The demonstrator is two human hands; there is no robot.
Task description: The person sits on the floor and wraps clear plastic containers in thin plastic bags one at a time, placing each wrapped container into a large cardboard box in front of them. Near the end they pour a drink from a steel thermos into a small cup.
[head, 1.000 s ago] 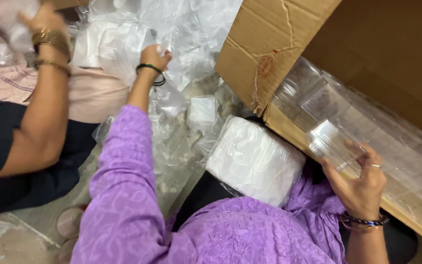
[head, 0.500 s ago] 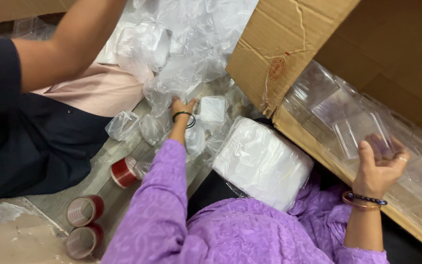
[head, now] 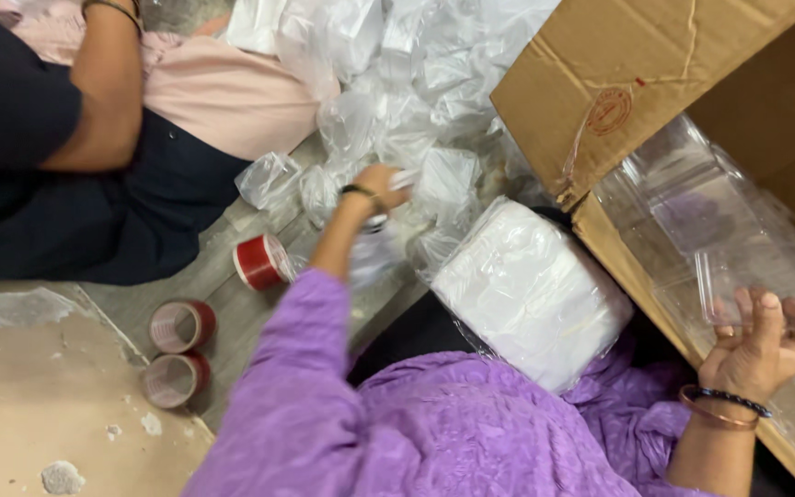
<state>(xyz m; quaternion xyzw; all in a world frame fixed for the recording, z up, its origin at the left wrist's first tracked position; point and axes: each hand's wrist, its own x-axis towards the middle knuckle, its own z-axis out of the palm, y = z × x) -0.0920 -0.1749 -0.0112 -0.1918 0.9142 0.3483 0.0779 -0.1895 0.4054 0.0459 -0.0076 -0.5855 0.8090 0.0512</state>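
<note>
Two hands, yours, are spread wide apart. Your right hand [head: 758,354] grips a clear plastic container [head: 754,281] by its lower edge, fingers curled, just over the open cardboard box [head: 618,83]. A wrapped white stack [head: 531,290] rests on your lap. Farther out, your left hand [head: 379,181] closes on a small clear plastic bag [head: 404,180] among the bag pile [head: 397,83].

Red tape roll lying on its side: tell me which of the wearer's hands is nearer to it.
Left. The left hand is among the plastic bags, just right of the red tape roll. The right hand is far across, holding a clear container at the cardboard box.
</note>
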